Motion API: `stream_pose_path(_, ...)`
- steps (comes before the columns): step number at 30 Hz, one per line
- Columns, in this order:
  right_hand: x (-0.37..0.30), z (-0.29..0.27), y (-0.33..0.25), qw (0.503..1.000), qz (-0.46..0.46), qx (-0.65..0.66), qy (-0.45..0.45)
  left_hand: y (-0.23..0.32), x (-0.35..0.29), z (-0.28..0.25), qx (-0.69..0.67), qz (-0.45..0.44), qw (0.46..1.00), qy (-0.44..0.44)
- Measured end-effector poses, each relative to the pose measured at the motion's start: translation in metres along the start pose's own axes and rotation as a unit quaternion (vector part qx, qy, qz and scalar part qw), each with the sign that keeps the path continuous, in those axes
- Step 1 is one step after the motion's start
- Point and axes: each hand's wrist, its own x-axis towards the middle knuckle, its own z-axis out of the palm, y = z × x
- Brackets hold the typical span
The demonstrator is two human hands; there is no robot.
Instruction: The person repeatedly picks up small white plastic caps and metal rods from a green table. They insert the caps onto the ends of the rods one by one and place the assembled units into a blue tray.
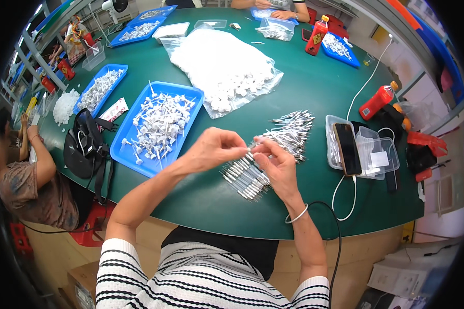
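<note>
My left hand (pixel 216 148) and my right hand (pixel 277 164) meet over the table, fingers of both closed in a pinch. A tiny white piece (pixel 249 150) shows between their fingertips; its kind is too small to make out. Just below lies a row of thin grey rods with metal tips (pixel 246 177), side by side. A looser heap of similar rods (pixel 293 133) lies behind my right hand. Left of my left hand stands a blue tray (pixel 119 143) holding many white-headed pieces with thin stems. Beyond the hands, a large clear bag (pixel 211 56) is full of small white parts.
At right are a phone (pixel 347 149) on clear plastic boxes (pixel 389 159), white cables and a red bottle (pixel 377 102). A black bag (pixel 82 141) sits at left near a seated person (pixel 31 185). More blue trays (pixel 119 69) and another red bottle (pixel 317 36) stand farther off.
</note>
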Motion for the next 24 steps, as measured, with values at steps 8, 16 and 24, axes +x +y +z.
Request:
stream_pose_path(8,-0.003,-0.007,0.004,0.987,0.001,0.148,0.06,0.011,0.03,-0.003,0.157,0.107,0.981,0.042)
stream_pose_path(16,0.002,-0.009,0.003,0.987,-0.013,0.115,0.115,-0.064,0.091,-0.063,0.615,0.153,0.724,0.27)
stream_pose_path(24,0.006,-0.012,0.005,0.99,-0.03,0.073,0.114,-0.075,0.102,-0.067,0.591,0.173,0.742,0.266)
